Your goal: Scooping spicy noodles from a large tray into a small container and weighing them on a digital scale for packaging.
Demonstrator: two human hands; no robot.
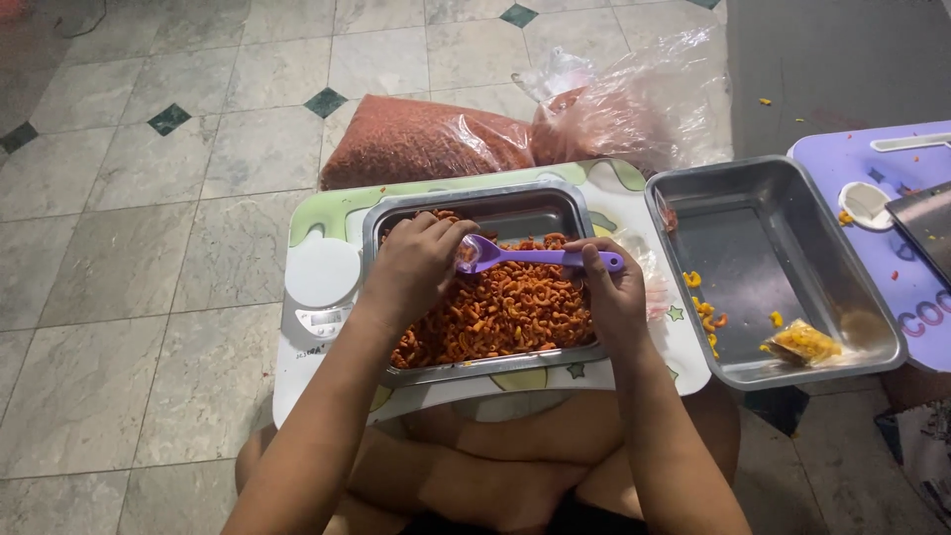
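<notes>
A white kitchen scale at our left, our left hand curled fingers-together over a small clear bag above the steel tray of orange-red snacks — our right hand clamped on the purple spoon, a second steel tray further right.

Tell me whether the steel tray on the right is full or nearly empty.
Nearly empty. The right-hand steel tray shows mostly bare metal, with only a few yellow snack pieces and one small filled plastic packet on its floor.
</notes>
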